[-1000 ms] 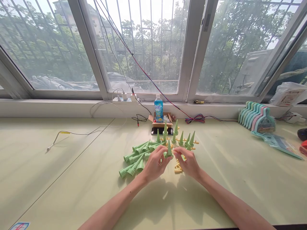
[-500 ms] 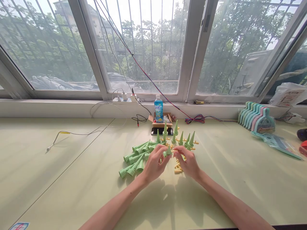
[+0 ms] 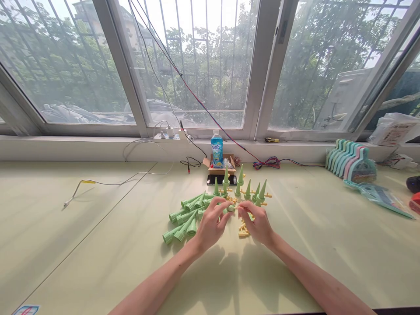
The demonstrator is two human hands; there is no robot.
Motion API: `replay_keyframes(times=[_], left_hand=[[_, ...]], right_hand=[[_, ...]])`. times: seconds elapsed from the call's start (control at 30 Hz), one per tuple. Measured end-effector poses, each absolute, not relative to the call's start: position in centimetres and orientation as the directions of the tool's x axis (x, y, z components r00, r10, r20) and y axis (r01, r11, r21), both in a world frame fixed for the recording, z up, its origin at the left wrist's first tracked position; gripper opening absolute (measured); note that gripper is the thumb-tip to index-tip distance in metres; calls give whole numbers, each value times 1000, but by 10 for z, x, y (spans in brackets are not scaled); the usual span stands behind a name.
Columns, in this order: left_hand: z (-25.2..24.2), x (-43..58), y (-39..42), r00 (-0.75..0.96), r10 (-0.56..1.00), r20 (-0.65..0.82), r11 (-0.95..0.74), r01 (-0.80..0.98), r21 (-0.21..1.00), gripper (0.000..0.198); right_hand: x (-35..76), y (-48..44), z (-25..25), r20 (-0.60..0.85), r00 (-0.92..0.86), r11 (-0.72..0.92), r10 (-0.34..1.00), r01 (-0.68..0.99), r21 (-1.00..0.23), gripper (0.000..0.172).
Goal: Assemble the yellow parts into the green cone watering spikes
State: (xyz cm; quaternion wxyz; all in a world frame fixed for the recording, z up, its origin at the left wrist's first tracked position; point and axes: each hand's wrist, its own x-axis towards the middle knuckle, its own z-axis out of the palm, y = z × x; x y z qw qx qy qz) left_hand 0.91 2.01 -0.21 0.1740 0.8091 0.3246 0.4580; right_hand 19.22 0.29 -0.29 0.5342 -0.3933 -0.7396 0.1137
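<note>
Between thumb and fingers my left hand (image 3: 212, 222) grips a green plastic cone spike (image 3: 231, 208), its tip turned toward the camera. Close on its right, my right hand (image 3: 255, 219) pinches a small yellow plastic piece, mostly covered by the fingers, against the side of the cone. Several green cone spikes (image 3: 183, 218) lie in a pile left of my left hand. Behind both hands stand several upright green cones (image 3: 261, 192), some with yellow side pieces fitted. Loose yellow pieces (image 3: 243, 232) lie under and beside my right hand.
A blue-labelled bottle (image 3: 217, 149) stands in a small cardboard box (image 3: 231, 165), with a black phone (image 3: 213, 180) in front. Cables (image 3: 269, 163) run along the sill. Right, a row of pastel plastic dustpan-like items (image 3: 352, 159) stands upright; a thin cable (image 3: 111, 183) lies left.
The green cone in my left hand has tilted, its tip now pointing toward the camera instead of up. Both hands stay almost in place.
</note>
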Motion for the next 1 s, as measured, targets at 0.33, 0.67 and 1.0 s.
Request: replay_keyframes(times=[0.33, 0.67, 1.0], left_hand=[[4, 12, 17, 288, 827, 484, -554, 267, 788, 30], [9, 10, 14, 353, 809, 469, -569, 272, 776, 34], [2, 9, 17, 378, 755, 535, -650, 324, 688, 31]], right_hand=[[194, 4, -3, 749, -50, 685, 660, 449, -574, 16], [194, 5, -7, 753, -116, 720, 648, 419, -554, 13], [195, 5, -7, 704, -116, 667, 700, 456, -589, 18]])
